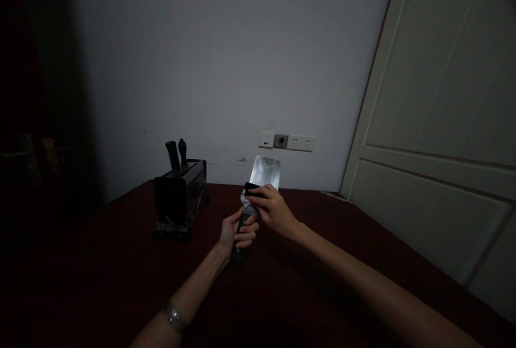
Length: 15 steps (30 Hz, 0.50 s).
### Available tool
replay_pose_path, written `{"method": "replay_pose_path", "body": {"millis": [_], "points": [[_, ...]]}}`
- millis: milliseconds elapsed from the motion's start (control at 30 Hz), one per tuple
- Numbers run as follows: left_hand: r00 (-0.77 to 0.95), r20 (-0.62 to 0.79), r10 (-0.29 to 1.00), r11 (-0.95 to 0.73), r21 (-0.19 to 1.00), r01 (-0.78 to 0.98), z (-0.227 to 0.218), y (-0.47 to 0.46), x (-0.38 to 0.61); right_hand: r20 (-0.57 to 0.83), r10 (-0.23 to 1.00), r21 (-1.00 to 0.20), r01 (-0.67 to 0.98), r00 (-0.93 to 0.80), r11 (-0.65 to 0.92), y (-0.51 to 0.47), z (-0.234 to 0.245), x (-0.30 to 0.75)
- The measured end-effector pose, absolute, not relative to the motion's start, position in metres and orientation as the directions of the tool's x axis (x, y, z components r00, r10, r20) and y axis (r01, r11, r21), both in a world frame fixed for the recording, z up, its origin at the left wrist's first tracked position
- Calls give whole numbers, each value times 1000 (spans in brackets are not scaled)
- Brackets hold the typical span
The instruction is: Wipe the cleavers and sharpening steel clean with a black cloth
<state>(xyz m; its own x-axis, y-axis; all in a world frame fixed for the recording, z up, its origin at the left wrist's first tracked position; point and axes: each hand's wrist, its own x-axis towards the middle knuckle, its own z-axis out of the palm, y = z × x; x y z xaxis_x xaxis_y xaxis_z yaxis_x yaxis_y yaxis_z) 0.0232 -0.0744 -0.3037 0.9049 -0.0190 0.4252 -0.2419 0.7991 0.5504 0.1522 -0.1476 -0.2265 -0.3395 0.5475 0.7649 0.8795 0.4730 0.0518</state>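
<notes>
My left hand (238, 232) is closed round the dark handle of a cleaver, holding it upright over the dark red table (121, 283). The cleaver's wide steel blade (266, 171) points up and away from me. My right hand (273, 209) is closed in a pinch on a small cloth (249, 197), pale with a dark part, pressed against the base of the blade just above the handle. A bracelet sits on my left wrist.
A dark knife block (180, 197) with two black knife handles sticking up stands on the table to the left. Wall sockets (287, 141) sit low on the grey wall behind. A pale door (439, 122) is at the right. The left side is very dark.
</notes>
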Motion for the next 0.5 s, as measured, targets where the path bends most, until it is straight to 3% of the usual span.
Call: {"method": "replay_pose_path", "body": {"millis": [100,300,500], "points": [[913,405,-46,805,556,-206,-306,-74,25,787,538,31,890,-302,455,-142,-216,164],[914,402,-55,818,543,-190,-309,-74,26,873,483,-108,940,-66,323,-120,-186,191],[908,417,-40,822,530,-206,-309,-73,26,771,588,-92,871,-245,483,-153,-227,160]]}}
